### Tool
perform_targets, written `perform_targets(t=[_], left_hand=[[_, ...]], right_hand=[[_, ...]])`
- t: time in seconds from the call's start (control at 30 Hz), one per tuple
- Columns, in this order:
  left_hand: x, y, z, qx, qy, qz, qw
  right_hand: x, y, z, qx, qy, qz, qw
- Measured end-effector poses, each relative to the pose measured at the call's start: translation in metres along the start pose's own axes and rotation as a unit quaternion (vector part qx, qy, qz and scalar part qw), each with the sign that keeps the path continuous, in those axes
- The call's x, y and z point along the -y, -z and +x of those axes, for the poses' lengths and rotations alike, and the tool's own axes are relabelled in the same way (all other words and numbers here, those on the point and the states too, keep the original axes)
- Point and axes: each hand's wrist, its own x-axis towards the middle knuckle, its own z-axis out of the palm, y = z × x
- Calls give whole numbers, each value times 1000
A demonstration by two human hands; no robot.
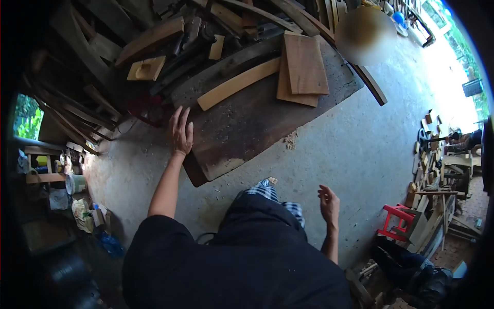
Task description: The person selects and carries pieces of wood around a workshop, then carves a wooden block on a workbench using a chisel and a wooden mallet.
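My left hand (180,133) is at the left end of a dark wooden workbench (231,134), fingers spread and holding nothing. Whether it presses on the bench or hovers just over it, I cannot tell. A long, slightly curved light wood strip (239,84) lies on the bench just beyond my fingers. Two flat brown boards (307,64) overlap near the bench's right part. My right hand (329,205) hangs over the concrete floor beside my body, apart from the bench. Its fingers are loosely bent and apart, with nothing visible in them.
Curved wood pieces (152,40) are heaped along the bench's far side. A dark strip (369,85) juts past its right end. Sawdust (290,140) lies on the floor. A red stool (396,221) and scrap wood (429,147) stand right; a bucket (75,184) is left.
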Motion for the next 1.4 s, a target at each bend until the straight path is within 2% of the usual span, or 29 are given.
perform_targets(t=[0.03, 0.07, 0.13, 0.23, 0.4, 0.47, 0.53, 0.63, 0.67, 0.7, 0.73, 0.77, 0.83, 0.9, 0.97, 1.07, 1.13, 1.27, 1.33, 1.4], left_hand=[[-5, -1, -5, -11, 45, 14, 999], [-13, -4, -4, -30, 89, 24, 995], [-47, 2, 4, -57, 136, 89, 985], [-118, -12, 28, -98, 164, 103, 976], [-248, -107, 102, -147, 140, 17, 979], [-306, -149, 140, -134, 109, -21, 985], [-368, -186, 184, -106, 89, -36, 990], [-440, -221, 239, -68, 75, -90, 991], [-451, -229, 249, -37, 65, -120, 990], [-466, -248, 266, -43, 64, -115, 990], [-476, -270, 279, -13, 28, -104, 994], [-485, -285, 291, 20, -6, -95, 995], [-500, -309, 306, 92, 10, -92, 991], [-503, -327, 314, 139, 33, -85, 986], [-509, -332, 329, 226, 75, -51, 970], [-523, -343, 369, 194, 108, 6, 975], [-519, -373, 401, 161, 138, 8, 977], [-528, -437, 497, 155, 128, 11, 980], [-552, -475, 557, 194, 82, -17, 977], [-585, -516, 616, 235, 3, -26, 972]], right_hand=[[-9, 12, 10, -9, -27, -3, 1000], [-27, 24, 22, -9, -10, -12, 1000], [-50, 46, 45, -20, -14, 26, 999], [-94, 70, 89, -26, -3, 44, 999], [-128, 145, 174, -15, 36, 66, 997], [-142, 189, 205, -14, 63, 4, 998], [-159, 242, 232, -17, 79, 7, 997], [-177, 303, 272, -28, 37, 85, 995], [-184, 313, 281, -28, 42, 85, 995], [-200, 332, 298, -39, 4, 101, 994], [-217, 348, 312, -47, -38, 119, 991], [-224, 362, 331, -40, -34, 97, 994], [-235, 384, 369, -12, -31, 106, 994], [-213, 404, 410, 34, -20, 106, 994], [-196, 412, 458, 73, 12, 114, 991], [-183, 419, 536, 120, 51, 94, 987], [-172, 427, 584, 129, 46, 94, 986], [-163, 464, 670, 146, 20, 63, 987], [-160, 498, 712, 147, 77, 13, 986], [-160, 533, 753, 102, 56, 11, 993]])
